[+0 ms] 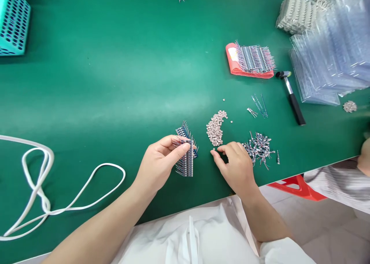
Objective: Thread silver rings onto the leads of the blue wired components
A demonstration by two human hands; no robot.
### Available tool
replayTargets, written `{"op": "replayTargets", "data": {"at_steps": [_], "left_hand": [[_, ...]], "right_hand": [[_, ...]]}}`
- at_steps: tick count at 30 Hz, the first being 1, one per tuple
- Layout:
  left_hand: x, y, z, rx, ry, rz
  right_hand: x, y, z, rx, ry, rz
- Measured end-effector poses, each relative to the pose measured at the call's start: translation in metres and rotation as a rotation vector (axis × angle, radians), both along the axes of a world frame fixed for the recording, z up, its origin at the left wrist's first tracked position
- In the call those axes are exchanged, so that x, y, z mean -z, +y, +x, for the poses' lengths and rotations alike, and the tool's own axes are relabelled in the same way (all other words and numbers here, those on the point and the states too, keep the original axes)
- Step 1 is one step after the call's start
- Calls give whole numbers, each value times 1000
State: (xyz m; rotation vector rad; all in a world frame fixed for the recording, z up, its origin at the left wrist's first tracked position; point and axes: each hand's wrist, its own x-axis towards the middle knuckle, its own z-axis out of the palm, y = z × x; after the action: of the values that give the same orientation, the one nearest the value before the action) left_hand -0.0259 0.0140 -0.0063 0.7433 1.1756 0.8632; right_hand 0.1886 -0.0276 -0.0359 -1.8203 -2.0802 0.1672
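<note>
"Head view, far left: does the cord (37, 187) worry you?"

"Somewhat. Its loops lie loose on the table (115, 83), with one near the left forearm; a sleeve or wrist could snag it and drag it along."

"And the left hand (156, 163)?"

"Thumb and fingers are pinched on a strip (189, 163) of wire-legged parts, near the table's front edge. A second strip (182, 131) lies behind it; I can't tell whether that's gripped too. Fine legs cross there, so a tug could tangle or bend them."

"Next come the discs (215, 129), between the two hands."

"Small, loose and heaped with no dish around them. A brushed knuckle could scatter them."

"Right hand (235, 163)?"

"Apart from the left, thumb and forefinger tips close together by one disc just below the heap. Whether they grip it, I can't tell. A poor pinch could flick it away."

"Behind its knuckles?"

"Loose parts (258, 148), right beside the hand. A backward sweep could push them about or catch their legs."

"The hammer (291, 98)?"

"Well clear of both hands; little risk, I'd judge."
</note>
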Motion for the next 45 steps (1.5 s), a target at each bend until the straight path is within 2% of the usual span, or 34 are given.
{"op": "replayTargets", "data": {"at_steps": [15, 22, 24, 29, 33, 35, 40, 45], "left_hand": [[-1, 1, -1, -5, -38, -7], [-4, 1, 0, 22, -15, 19], [-8, 1, 1, 49, -24, 24], [-18, -7, 6, 144, -93, 65], [-19, -17, 10, 153, -238, 68], [-19, -21, 11, 141, -293, 76], [-19, -26, 13, 112, -335, 50], [-20, -27, 14, 122, -284, 26]], "right_hand": [[-3, 6, -1, -35, 7, -57], [-1, 8, -1, -51, -25, 17], [-5, 7, -3, -60, 98, 33], [-24, -1, -15, -38, 629, -1], [-29, -4, -26, -63, 819, 90], [-26, -4, -29, -102, 813, 171], [-19, -5, -31, -150, 636, 360], [-16, -7, -30, -114, 558, 423]]}}
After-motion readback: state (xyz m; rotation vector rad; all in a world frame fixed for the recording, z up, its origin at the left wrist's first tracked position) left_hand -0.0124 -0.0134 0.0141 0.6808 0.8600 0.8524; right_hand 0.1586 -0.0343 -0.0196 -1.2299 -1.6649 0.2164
